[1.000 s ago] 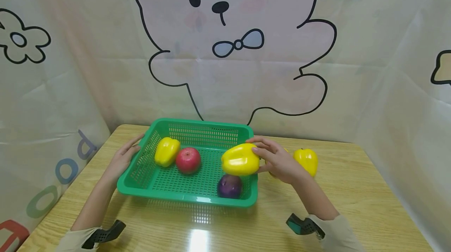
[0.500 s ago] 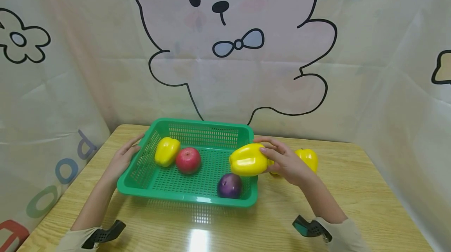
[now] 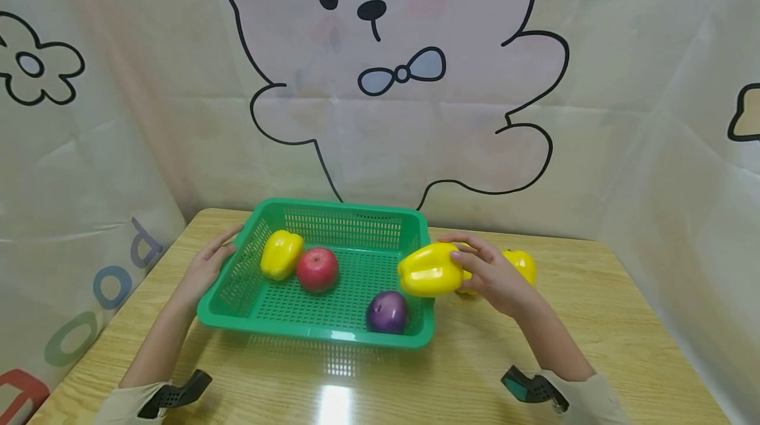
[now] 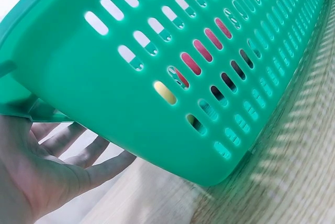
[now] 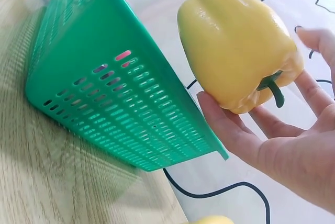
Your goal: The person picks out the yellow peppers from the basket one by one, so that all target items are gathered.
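A yellow bell pepper (image 3: 430,270) with a green stem is held up over the right rim of the green basket (image 3: 273,329). My right hand (image 3: 489,274) grips it by its stem end, fingertips and thumb spread around it, as the right wrist view shows. My left hand (image 3: 209,268) rests against the basket's left end, fingers fairly straight along the outside below the rim. Inside the basket lie another yellow bell pepper (image 3: 282,255), a red apple-like fruit (image 3: 317,270) beside it, and a round purple vegetable (image 3: 387,313) near the front right corner.
Behind my right hand another yellow pepper (image 3: 521,266) sits on the wooden table (image 3: 594,319), with a further yellow thing (image 3: 468,280) partly hidden by my fingers. A printed cloth (image 3: 594,167) hangs along the table's back edge.
My right hand has drawn the yellow bell pepper rightward, from above the purple vegetable to the basket's right rim. My left hand and the basket have stayed put.
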